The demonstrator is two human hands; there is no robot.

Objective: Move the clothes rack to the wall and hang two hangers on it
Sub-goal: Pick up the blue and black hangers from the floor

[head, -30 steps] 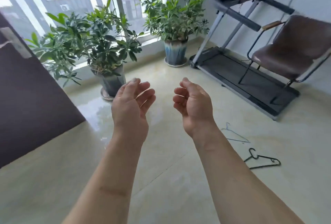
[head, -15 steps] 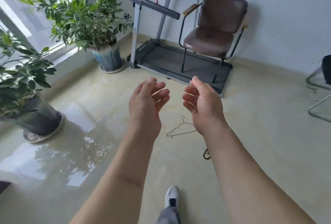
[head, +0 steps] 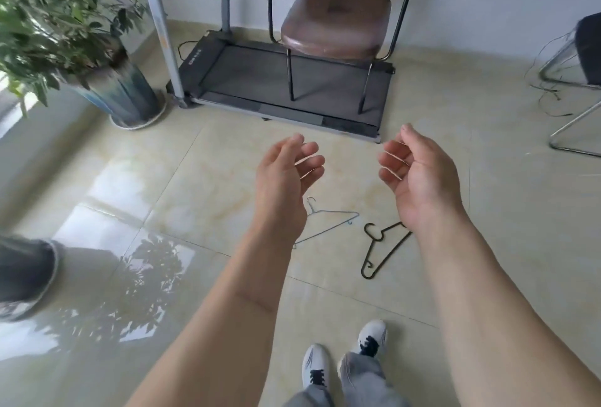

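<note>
Two hangers lie on the tiled floor in front of my feet. The thin grey wire hanger point(head: 328, 223) is partly hidden behind my left wrist. The black hanger point(head: 379, 252) lies to its right, its far end behind my right wrist. My left hand point(head: 284, 179) and my right hand point(head: 419, 175) hover above them, palms facing each other, fingers loosely curled and apart, holding nothing. No clothes rack is in view.
A treadmill point(head: 283, 84) stands against the far wall with a brown padded chair point(head: 338, 26) on its belt. A potted plant point(head: 120, 94) is at the left. A metal-framed chair point(head: 572, 81) with trailing cables is at the right. My shoes point(head: 344, 361) are at the bottom.
My view has swung right and down, away from the window and plants, towards the treadmill. The hangers now lie straight ahead under my hands. My hands have drifted further apart.
</note>
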